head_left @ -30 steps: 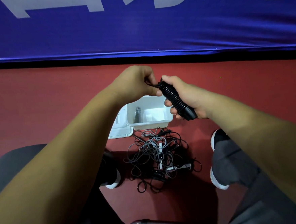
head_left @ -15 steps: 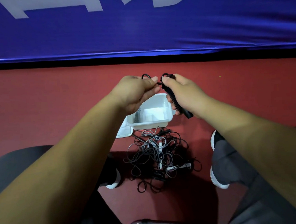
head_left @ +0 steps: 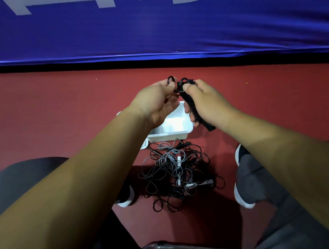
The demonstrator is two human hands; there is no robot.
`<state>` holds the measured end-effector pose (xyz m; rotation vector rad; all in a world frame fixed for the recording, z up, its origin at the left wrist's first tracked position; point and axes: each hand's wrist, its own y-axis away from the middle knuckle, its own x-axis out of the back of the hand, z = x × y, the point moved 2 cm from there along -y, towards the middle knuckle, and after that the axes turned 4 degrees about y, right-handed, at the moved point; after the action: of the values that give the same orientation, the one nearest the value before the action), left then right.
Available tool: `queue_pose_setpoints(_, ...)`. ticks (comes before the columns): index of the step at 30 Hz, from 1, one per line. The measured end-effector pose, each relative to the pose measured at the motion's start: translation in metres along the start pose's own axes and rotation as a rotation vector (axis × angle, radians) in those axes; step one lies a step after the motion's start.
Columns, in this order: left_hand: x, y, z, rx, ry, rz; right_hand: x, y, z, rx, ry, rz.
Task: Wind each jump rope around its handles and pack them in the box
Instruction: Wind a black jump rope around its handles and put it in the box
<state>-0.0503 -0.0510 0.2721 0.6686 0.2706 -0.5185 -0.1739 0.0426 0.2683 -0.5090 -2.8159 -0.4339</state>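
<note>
- right hand (head_left: 209, 103): fingers curled fully round the wound rope (head_left: 195, 113), black cord coiled tight along its handles; bundle held in the air over the far right corner of the box (head_left: 168, 136)
- left hand (head_left: 154, 103): fingers closed in a pinch on the tail end (head_left: 170, 79); a small loop of it stands above the fingertips, just beside the top of the bundle
- box sits open on the floor (head_left: 61, 112); the tangle (head_left: 174, 172) of black and grey ropes lies just beside its near wall, between the two shoes
- I judge the step in hand to be tucking the tail; this rope looks nearly ready to pack, the tangle not yet begun
- risk: if the pinch slips, springy cord may throw off the top turns; cause would be too little tension as the tail is fed through
- risk: a shallow tuck may hold in the hand yet loosen once the bundle drops in the box
- risk: the tangle may knot if one rope is pulled out by its handle alone
- hidden: where the tail passes at the coil's top, behind the right thumb; I cannot tell whether it is already threaded
- two handles cannot be told apart under the cord
- box contents half covered by the left hand; pale shape inside, unidentified
- rope count in the tangle: cannot tell
</note>
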Motion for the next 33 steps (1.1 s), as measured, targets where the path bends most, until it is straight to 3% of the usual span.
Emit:
queue_pose_setpoints(5, 0.001, 0.004, 0.006, -0.029, -0.043, -0.001, 0.000, -0.003, -0.002, 0.007, -0.026, -0.001)
queue_pose_setpoints(12, -0.004, 0.013, 0.008, -0.020, -0.175, -0.007, 0.005, -0.001, 0.003, -0.014, 0.164, 0.025)
queue_pose_setpoints(20, -0.004, 0.017, 0.012, -0.094, -0.155, 0.170, 0.000, 0.003, -0.004, 0.030, 0.087, 0.001)
queue_pose_setpoints(26, -0.002, 0.017, 0.013, -0.217, -0.355, 0.172, -0.003, 0.001, -0.002, 0.001, 0.037, 0.001)
queue_pose_setpoints(33, 0.001, 0.017, 0.009, -0.198, -0.392, 0.117, -0.002, -0.001, -0.001, -0.068, -0.028, -0.003)
